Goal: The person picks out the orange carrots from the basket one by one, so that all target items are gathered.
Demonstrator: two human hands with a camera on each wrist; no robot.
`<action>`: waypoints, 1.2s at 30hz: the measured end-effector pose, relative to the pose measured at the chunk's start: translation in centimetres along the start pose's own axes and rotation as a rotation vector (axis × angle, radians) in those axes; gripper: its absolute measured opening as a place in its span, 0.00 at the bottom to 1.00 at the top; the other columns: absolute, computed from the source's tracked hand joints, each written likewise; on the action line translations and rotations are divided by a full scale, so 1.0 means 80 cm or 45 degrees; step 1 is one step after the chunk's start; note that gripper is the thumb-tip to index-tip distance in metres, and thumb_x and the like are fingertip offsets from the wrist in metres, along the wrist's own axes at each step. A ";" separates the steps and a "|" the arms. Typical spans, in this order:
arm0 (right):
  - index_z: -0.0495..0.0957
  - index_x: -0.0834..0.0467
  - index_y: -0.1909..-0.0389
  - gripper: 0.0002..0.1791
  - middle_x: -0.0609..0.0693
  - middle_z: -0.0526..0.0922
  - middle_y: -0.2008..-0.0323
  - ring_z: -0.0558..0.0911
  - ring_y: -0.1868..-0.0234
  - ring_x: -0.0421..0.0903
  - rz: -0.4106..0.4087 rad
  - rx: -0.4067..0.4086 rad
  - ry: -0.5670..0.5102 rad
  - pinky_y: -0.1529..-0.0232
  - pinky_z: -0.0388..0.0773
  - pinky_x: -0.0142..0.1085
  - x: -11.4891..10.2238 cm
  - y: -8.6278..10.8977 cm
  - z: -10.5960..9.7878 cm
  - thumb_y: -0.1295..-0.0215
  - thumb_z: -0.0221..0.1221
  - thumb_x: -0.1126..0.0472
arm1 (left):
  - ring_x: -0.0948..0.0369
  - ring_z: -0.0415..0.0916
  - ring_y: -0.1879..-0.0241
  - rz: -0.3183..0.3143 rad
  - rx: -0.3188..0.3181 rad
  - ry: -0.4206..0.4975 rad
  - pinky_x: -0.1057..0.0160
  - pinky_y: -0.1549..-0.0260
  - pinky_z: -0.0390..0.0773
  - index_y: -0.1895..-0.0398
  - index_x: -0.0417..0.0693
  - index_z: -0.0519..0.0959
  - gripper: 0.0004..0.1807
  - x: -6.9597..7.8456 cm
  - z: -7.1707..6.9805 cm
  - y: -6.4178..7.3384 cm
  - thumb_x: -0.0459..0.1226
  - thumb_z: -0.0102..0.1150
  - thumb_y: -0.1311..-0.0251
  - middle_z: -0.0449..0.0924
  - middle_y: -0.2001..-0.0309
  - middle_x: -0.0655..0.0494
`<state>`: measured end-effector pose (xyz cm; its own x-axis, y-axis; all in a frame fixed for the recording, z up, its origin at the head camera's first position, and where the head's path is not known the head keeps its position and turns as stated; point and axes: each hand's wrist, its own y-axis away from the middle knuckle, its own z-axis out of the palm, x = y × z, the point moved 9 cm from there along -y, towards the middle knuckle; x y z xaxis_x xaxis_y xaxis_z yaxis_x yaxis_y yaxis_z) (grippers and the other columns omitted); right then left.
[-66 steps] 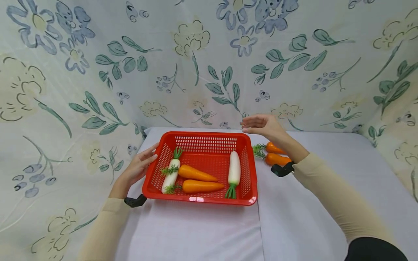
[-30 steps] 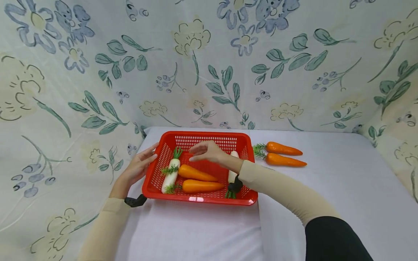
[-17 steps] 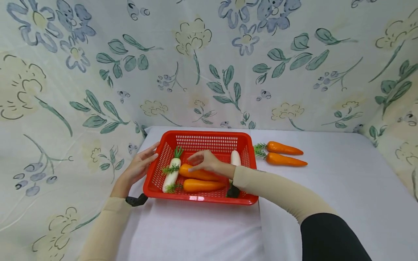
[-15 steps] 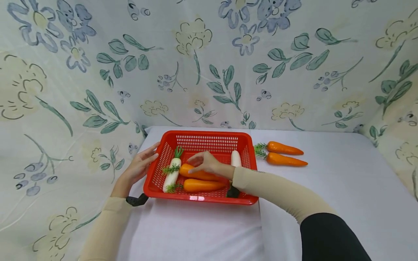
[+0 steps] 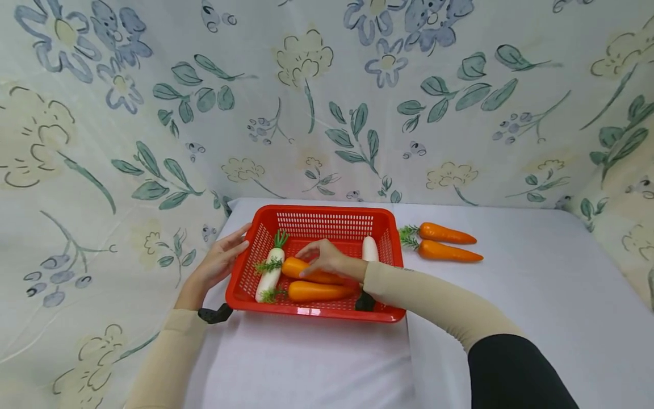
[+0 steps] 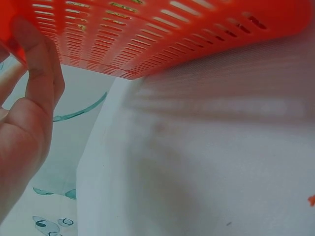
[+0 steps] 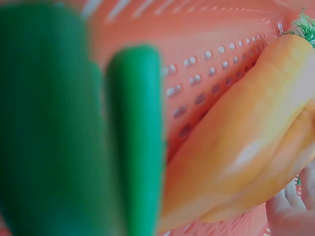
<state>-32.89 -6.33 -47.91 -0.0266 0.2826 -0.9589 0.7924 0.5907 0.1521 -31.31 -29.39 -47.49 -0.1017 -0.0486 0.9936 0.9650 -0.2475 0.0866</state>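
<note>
Carrot (image 5: 321, 276) pinched in right hand (image 5: 324, 257), left (image 5: 219, 258) touching basket (image 5: 327, 209).

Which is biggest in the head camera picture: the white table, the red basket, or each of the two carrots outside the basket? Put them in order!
Largest to smallest in the head view:
1. White table
2. Red basket
3. Farther carrot and nearer carrot outside it: too alike to rank.
</note>
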 end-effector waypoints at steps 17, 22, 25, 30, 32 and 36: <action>0.83 0.68 0.50 0.22 0.58 0.85 0.51 0.85 0.53 0.52 0.001 -0.046 -0.025 0.54 0.83 0.38 -0.030 0.005 -0.009 0.48 0.72 0.74 | 0.56 0.77 0.45 -0.016 0.019 -0.006 0.54 0.51 0.81 0.21 0.57 0.56 0.33 0.000 -0.001 0.001 0.39 0.52 0.26 0.63 0.32 0.41; 0.83 0.68 0.49 0.23 0.58 0.85 0.50 0.86 0.56 0.53 -0.025 -0.058 -0.029 0.55 0.84 0.39 -0.052 0.010 -0.024 0.48 0.72 0.75 | 0.55 0.76 0.44 -0.013 0.024 -0.020 0.54 0.50 0.80 0.21 0.58 0.55 0.34 0.000 -0.002 0.001 0.40 0.53 0.26 0.62 0.31 0.41; 0.83 0.67 0.49 0.23 0.57 0.85 0.50 0.86 0.55 0.53 -0.042 -0.058 -0.008 0.54 0.84 0.39 -0.061 0.014 -0.036 0.49 0.72 0.74 | 0.56 0.76 0.44 -0.009 0.023 -0.022 0.54 0.50 0.81 0.21 0.58 0.55 0.33 0.001 -0.001 0.001 0.40 0.52 0.26 0.63 0.31 0.41; 0.83 0.63 0.48 0.23 0.54 0.84 0.48 0.84 0.51 0.53 -0.047 -0.054 0.052 0.52 0.83 0.39 -0.076 0.030 -0.060 0.47 0.73 0.70 | 0.57 0.78 0.46 -0.015 0.021 -0.016 0.55 0.51 0.81 0.21 0.58 0.55 0.33 0.000 0.001 0.002 0.39 0.52 0.26 0.65 0.33 0.43; 0.83 0.62 0.47 0.23 0.54 0.83 0.47 0.83 0.49 0.52 -0.050 -0.052 0.071 0.52 0.83 0.39 -0.082 0.040 -0.072 0.46 0.73 0.68 | 0.57 0.78 0.47 -0.021 0.025 -0.016 0.55 0.52 0.81 0.21 0.58 0.55 0.33 0.000 0.001 0.002 0.39 0.52 0.26 0.65 0.33 0.43; 0.83 0.61 0.47 0.23 0.54 0.83 0.47 0.83 0.49 0.52 -0.048 -0.036 0.075 0.52 0.83 0.41 -0.093 0.061 -0.099 0.46 0.73 0.67 | 0.57 0.78 0.47 -0.025 0.035 -0.028 0.55 0.52 0.81 0.21 0.58 0.55 0.34 -0.001 0.000 0.003 0.40 0.53 0.26 0.65 0.33 0.42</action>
<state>-33.62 0.43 -38.16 -0.0928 0.3034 -0.9483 0.7728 0.6225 0.1236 -31.11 -29.45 -47.55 -0.1160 -0.0229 0.9930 0.9692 -0.2211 0.1081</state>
